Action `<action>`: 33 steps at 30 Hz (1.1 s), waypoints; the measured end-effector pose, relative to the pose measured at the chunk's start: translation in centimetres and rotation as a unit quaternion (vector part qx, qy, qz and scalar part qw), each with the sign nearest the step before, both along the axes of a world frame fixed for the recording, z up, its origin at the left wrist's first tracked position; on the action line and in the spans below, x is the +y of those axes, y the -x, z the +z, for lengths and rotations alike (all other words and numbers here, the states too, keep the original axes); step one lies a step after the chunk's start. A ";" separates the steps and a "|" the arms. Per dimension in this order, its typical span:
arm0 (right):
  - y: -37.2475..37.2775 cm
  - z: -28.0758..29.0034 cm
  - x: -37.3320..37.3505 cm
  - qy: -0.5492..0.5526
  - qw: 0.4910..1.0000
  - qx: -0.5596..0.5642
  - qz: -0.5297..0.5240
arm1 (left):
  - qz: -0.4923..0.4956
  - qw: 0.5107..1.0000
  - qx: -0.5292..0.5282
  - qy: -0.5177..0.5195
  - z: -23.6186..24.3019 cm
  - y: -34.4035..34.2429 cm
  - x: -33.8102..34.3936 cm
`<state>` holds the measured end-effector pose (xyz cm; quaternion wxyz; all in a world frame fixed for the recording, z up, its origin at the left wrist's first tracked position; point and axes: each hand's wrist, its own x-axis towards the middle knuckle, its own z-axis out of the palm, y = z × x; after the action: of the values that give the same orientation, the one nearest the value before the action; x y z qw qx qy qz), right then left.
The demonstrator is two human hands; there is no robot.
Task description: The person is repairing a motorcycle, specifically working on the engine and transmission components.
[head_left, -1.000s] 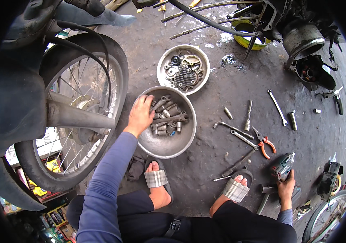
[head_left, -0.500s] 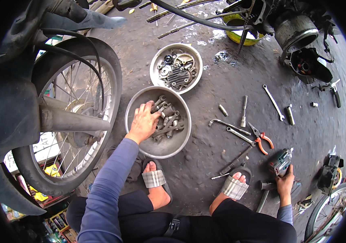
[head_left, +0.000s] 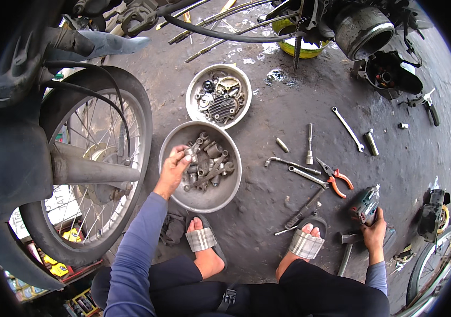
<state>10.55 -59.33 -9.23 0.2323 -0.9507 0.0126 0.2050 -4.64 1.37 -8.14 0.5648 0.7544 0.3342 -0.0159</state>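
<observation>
My left hand [head_left: 171,171] is over the left side of a metal bowl [head_left: 168,138] of wrenches and sockets. Its thumb and fingertips are pinched together at a small metal piece whose kind I cannot make out. Inside the bowl lie several greasy wrenches [head_left: 212,175] and a large socket [head_left: 215,151]. At the lower right, my right hand [head_left: 374,235] is wrapped round the grip of a dark green and black cordless impact driver [head_left: 363,206], its nose pointing away from me. A hammer [head_left: 348,239] lies beside that hand.
Beyond the bowl, a second bowl [head_left: 190,105] holds engine parts. Pliers [head_left: 335,177], a combination wrench [head_left: 348,129], and socket tools [head_left: 310,148] lie on the dark ground. A motorcycle wheel [head_left: 143,113] stands left; an engine [head_left: 365,31] hangs upper right above a yellow basin [head_left: 310,53].
My left hand has drawn back toward the bowl's left side, and its spread fingers have closed to a pinch. My right hand stays on the impact driver. The whole view has shifted slightly.
</observation>
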 end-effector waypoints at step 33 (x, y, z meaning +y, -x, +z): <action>1.5 6.7 2.0 -0.165 0.973 -0.114 0.114 | -0.221 0.816 0.236 -0.479 -0.2 0.0 -3.5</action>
<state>9.03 -57.38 -2.50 0.3611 -0.9115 -0.1563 0.1196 -4.62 -2.14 -8.30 0.0175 0.9563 0.2467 -0.1560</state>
